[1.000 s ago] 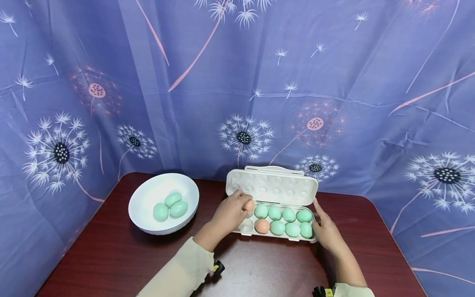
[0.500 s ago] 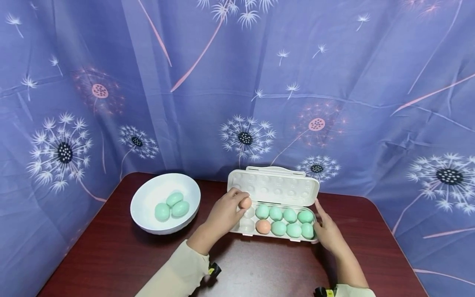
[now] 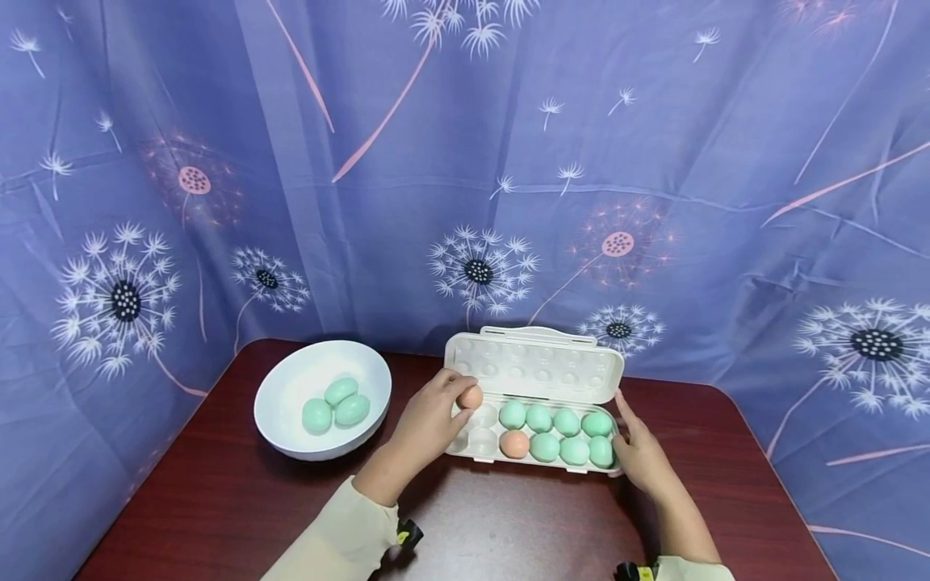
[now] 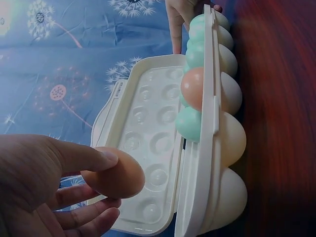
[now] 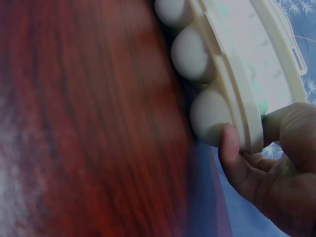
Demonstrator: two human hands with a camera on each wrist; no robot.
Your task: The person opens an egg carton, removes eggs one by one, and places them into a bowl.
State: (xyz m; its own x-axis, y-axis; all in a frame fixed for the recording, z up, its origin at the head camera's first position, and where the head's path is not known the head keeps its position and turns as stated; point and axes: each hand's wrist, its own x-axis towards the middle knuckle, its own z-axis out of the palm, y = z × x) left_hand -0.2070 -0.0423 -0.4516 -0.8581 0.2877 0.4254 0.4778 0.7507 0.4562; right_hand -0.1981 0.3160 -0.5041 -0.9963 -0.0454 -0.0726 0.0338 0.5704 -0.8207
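My left hand pinches a brown egg between thumb and fingers, over the left end of an open white plastic egg carton. In the left wrist view, the egg is held in front of the raised lid. Several mint-green eggs and one brown egg sit in the carton's cups. Bare cups show at its left end. My right hand grips the carton's right end; in the right wrist view, the thumb presses against the outer cup.
To the left stands a white bowl with 3 mint-green eggs in it. Bowl and carton rest on a dark red wooden table. A blue dandelion-print cloth hangs behind and beside the table.
My left hand has moved left with the brown egg, away from the second column of cups and towards the carton's left end. The right hand keeps its place.
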